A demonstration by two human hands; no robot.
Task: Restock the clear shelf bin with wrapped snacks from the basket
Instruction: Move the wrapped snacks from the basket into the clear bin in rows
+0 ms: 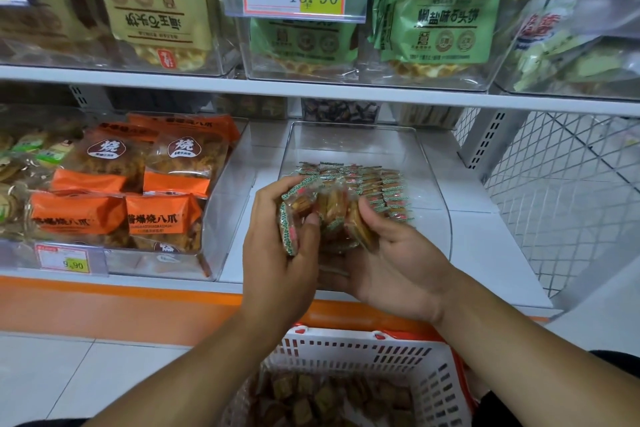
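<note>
Nearest, the white basket [363,354] on the floor holds more loose wrapped snacks [322,395]. Above it the left hand [277,253] and right hand [394,263] are each clamped on one shared bundle of snacks [329,215], fingers curled round its ends at the bin's front edge. These look light, crinkly, slippery and probably crumbly, so I judge cupping from below safest; beyond, the clear shelf bin [436,191] already holds a flat layer.

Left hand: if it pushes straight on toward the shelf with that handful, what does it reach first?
Probably the rows of wrapped snacks already lying in the clear bin, straight beyond the left hand. Depth is uncertain; the bin's low front edge could come first.
</note>
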